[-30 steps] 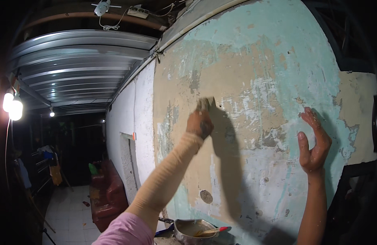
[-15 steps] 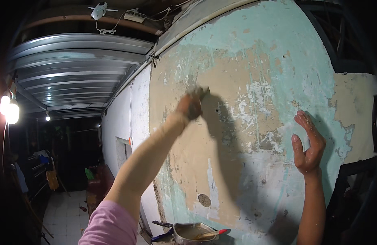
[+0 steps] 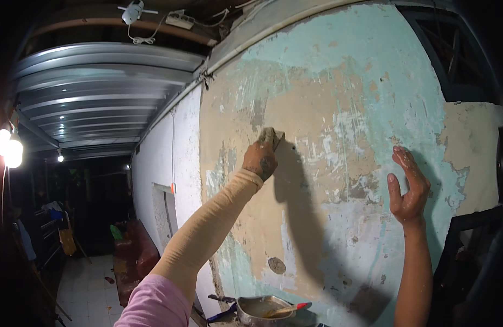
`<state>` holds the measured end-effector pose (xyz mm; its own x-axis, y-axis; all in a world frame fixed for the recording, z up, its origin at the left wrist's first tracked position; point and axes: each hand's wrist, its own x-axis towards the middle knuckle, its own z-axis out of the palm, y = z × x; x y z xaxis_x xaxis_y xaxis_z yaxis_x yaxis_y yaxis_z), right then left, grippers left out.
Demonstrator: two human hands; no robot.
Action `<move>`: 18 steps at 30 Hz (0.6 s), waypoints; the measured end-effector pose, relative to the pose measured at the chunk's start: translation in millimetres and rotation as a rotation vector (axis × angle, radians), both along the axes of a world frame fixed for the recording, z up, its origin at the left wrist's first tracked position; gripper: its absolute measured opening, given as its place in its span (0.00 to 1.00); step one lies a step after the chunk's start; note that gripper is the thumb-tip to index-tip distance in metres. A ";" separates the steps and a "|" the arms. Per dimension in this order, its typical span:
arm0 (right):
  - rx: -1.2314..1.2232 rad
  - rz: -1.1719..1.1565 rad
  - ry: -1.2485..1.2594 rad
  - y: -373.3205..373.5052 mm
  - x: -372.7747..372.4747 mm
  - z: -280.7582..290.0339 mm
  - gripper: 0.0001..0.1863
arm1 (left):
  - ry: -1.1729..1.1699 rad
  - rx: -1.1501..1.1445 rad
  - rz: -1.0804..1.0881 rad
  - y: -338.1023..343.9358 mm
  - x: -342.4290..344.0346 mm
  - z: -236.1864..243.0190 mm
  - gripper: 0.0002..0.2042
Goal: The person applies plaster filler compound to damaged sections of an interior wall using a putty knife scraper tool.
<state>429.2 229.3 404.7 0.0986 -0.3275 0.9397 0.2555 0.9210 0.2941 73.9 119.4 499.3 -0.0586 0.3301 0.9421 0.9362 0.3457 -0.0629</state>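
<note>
A wide wall [image 3: 316, 180] with patchy beige, mint-green and white paint stands before me. My left hand [image 3: 260, 159], at the end of a tan-sleeved arm, grips a grey-brown, crumpled-looking pad [image 3: 272, 136] against its beige part; whether that is a sponge or a cloth I cannot tell. To the right, my right hand [image 3: 410, 191] is raised with thumb and fingers apart, specked with pale bits and holding nothing. It is close to the green paint; whether it touches is unclear. Below stands a metal pot [image 3: 262, 312] of murky liquid, with a red-ended brush [image 3: 288, 309] lying in it.
Blue-handled tools [image 3: 223, 309] lie beside the pot. A dark red sofa [image 3: 137, 256] stands on the tiled floor at the left. Bare bulbs [image 3: 13, 150] glow at the far left. A dark window frame [image 3: 453, 49] borders the wall at upper right.
My left hand has slid a little lower on the wall with the pad. My right hand has stayed almost where it was, still open.
</note>
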 end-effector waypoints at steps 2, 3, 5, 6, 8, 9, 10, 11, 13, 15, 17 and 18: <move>0.002 0.007 0.015 0.2 1.2 -0.8 0.21 | 0.079 0.095 -0.120 6.5 -4.1 5.0 0.18; -0.011 -0.009 0.003 -0.7 1.4 -3.7 0.21 | 0.168 0.201 -0.235 12.6 -7.0 13.0 0.18; -0.007 -0.089 -0.011 -3.8 4.3 -3.1 0.21 | 0.065 0.086 -0.092 5.3 8.2 44.3 0.20; 0.007 -0.086 -0.035 -5.0 -0.3 -1.2 0.21 | 0.059 0.081 -0.016 6.4 1.3 61.8 0.21; 0.016 -0.120 -0.047 -3.0 -0.3 -0.6 0.21 | 0.091 0.082 -0.059 3.7 -0.9 98.0 0.20; 0.030 -0.124 -0.053 -3.3 -3.4 1.7 0.21 | 0.129 0.086 -0.072 -5.1 -2.4 112.1 0.18; -0.002 -0.100 -0.049 -2.5 -1.6 -1.1 0.21 | 0.125 0.087 -0.086 -4.8 3.5 120.3 0.18; 0.000 -0.110 -0.054 -3.2 0.5 -0.4 0.21 | 0.064 0.081 -0.083 -5.3 9.7 126.6 0.18; -0.062 -0.028 -0.040 -7.0 1.9 0.3 0.21 | -0.004 0.073 -0.074 -7.0 0.6 121.9 0.17; -0.038 -0.059 -0.042 -20.3 9.1 2.7 0.21 | 0.150 0.076 -0.171 -14.6 -19.9 91.5 0.18; -0.048 -0.075 -0.057 -7.0 7.6 0.0 0.22 | 0.138 -0.026 -0.287 -26.4 -35.5 26.9 0.22; -0.080 -0.082 -0.058 -5.7 11.3 -2.1 0.22 | 0.058 -0.084 -0.475 -52.7 -26.9 -6.7 0.30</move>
